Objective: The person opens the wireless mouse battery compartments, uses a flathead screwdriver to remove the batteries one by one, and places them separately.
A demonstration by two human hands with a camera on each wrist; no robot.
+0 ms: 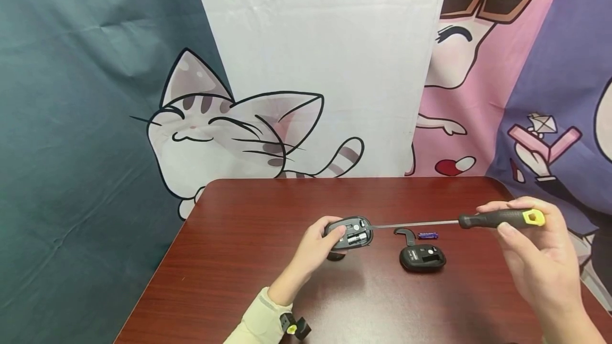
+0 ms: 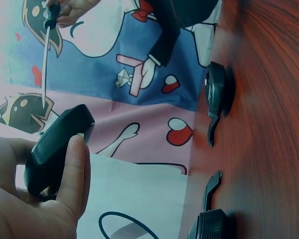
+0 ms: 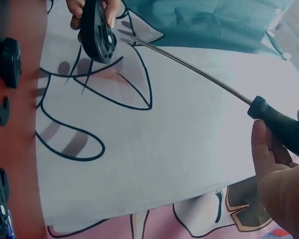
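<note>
My left hand (image 1: 313, 243) holds a black computer mouse (image 1: 350, 223) above the table, its underside facing up. The battery compartment lies uncovered, with a silvery battery (image 1: 356, 238) in it. My right hand (image 1: 542, 259) grips the handle of a screwdriver (image 1: 497, 218), black with a yellow end. The long metal shaft points left, its tip right at the mouse's right end in the head view; in the right wrist view the tip (image 3: 132, 37) stands just beside the mouse (image 3: 99, 37).
A second black mouse (image 1: 423, 257) lies underside up on the brown table (image 1: 229, 280). Beside it are a curved black piece (image 1: 406, 235) and a blue battery (image 1: 427, 235). Under my left hand sits a dark rounded object (image 1: 336, 256). A printed curtain (image 1: 320, 41) hangs behind.
</note>
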